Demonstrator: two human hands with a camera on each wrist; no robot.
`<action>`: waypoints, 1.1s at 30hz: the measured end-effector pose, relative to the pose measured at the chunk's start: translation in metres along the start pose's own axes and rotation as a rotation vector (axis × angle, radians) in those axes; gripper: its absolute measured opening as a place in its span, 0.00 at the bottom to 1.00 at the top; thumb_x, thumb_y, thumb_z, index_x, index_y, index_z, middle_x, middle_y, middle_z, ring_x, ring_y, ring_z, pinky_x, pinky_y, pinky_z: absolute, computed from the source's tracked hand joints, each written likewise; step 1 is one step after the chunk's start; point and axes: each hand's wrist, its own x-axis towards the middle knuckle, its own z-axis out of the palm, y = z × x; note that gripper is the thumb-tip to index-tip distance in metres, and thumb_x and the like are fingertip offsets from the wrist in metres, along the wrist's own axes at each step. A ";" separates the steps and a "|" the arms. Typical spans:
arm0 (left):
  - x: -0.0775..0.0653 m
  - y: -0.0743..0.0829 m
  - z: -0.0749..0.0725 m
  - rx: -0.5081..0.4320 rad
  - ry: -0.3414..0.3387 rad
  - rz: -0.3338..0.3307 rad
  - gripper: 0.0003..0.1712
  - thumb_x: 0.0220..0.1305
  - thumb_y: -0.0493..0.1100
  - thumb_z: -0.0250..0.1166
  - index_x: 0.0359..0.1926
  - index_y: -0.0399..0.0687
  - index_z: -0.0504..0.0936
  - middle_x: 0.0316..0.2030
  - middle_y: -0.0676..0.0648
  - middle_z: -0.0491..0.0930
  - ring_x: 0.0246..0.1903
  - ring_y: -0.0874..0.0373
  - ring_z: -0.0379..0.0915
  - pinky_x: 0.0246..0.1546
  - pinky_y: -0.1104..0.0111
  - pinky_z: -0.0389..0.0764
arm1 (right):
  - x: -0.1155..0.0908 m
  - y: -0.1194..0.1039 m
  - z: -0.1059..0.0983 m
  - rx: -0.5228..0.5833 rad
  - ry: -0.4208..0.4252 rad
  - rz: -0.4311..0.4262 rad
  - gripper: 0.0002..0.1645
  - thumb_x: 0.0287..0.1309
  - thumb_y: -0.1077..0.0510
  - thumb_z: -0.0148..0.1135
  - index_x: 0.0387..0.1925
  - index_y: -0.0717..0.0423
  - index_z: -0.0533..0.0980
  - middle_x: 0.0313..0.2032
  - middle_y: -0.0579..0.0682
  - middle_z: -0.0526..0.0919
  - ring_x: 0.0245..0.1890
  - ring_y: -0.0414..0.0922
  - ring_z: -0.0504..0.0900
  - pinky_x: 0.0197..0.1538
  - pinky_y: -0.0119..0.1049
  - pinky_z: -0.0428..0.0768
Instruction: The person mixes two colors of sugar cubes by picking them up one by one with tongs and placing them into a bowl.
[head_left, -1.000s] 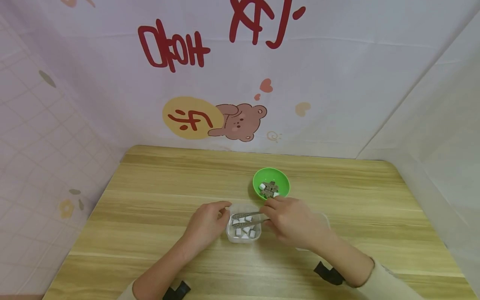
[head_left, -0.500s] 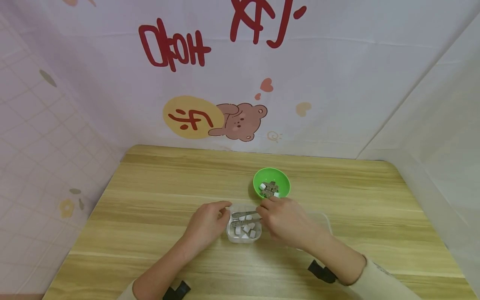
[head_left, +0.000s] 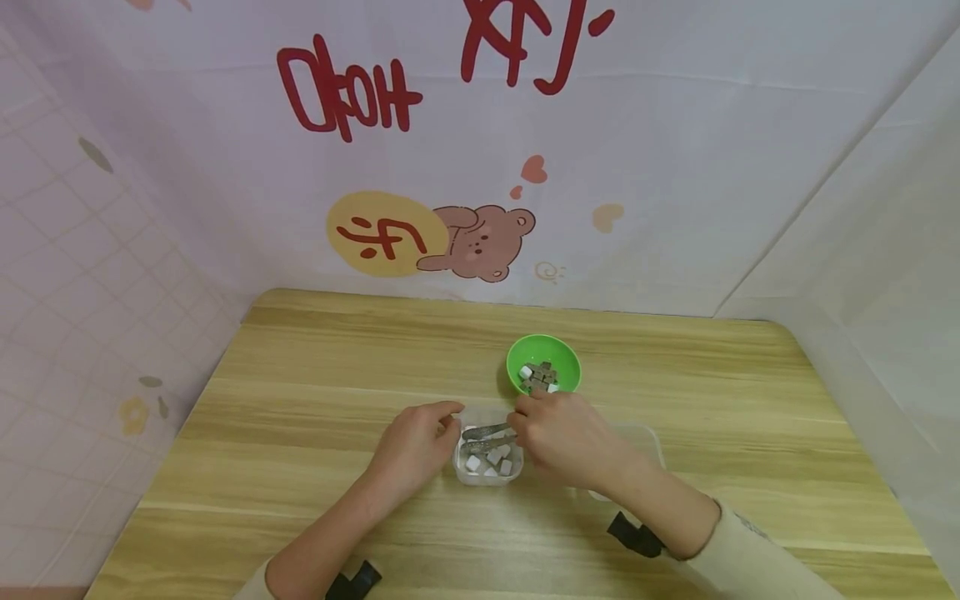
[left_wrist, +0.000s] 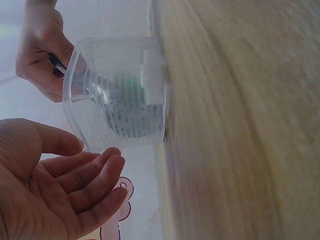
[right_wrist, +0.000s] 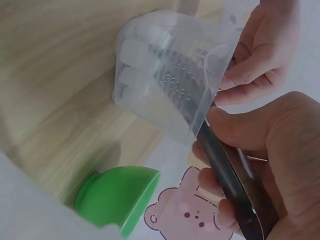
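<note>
My left hand [head_left: 416, 446] pinches the rim of a clear plastic container [head_left: 487, 480] between thumb and index finger, its other fingers loosely bent beside the wall in the left wrist view. Inside the container lie several white cubes [head_left: 493, 457]. My right hand [head_left: 566, 437] grips metal tongs [right_wrist: 225, 175] around their handles. The perforated ends of the tongs reach down into the container, spread apart in the head view, among the cubes. Whether a cube sits between them cannot be told.
Behind my right hand stands a green bowl [head_left: 543, 346] holding several brown cubes [head_left: 540, 377] and a couple of white ones. A clear plastic lid [head_left: 641, 442] lies partly under my right forearm. A printed cloth [head_left: 660, 167] hangs behind the wooden table [head_left: 337, 350].
My right hand and forearm have shifted slightly left, with the tongs' ends moving among the white cubes, some of which have shifted. My left hand has stayed at the container's rim.
</note>
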 end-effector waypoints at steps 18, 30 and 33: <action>0.000 0.001 -0.001 0.018 0.017 0.015 0.17 0.70 0.36 0.61 0.56 0.39 0.87 0.40 0.45 0.88 0.21 0.63 0.69 0.23 0.67 0.72 | -0.017 0.014 -0.014 0.131 0.143 0.079 0.13 0.49 0.62 0.78 0.38 0.58 0.86 0.34 0.46 0.83 0.30 0.42 0.81 0.32 0.37 0.82; -0.001 0.000 0.000 0.011 0.010 0.003 0.17 0.70 0.36 0.61 0.57 0.38 0.87 0.40 0.45 0.88 0.24 0.62 0.72 0.27 0.66 0.75 | -0.040 0.048 -0.036 0.225 0.314 0.210 0.14 0.49 0.67 0.78 0.40 0.58 0.87 0.37 0.47 0.87 0.29 0.39 0.84 0.28 0.36 0.81; -0.001 0.000 0.000 0.004 0.007 0.001 0.18 0.70 0.36 0.61 0.57 0.38 0.86 0.40 0.45 0.87 0.24 0.62 0.72 0.28 0.65 0.75 | -0.047 0.057 -0.037 0.222 0.320 0.248 0.14 0.48 0.68 0.78 0.39 0.58 0.87 0.37 0.47 0.87 0.27 0.37 0.83 0.26 0.35 0.79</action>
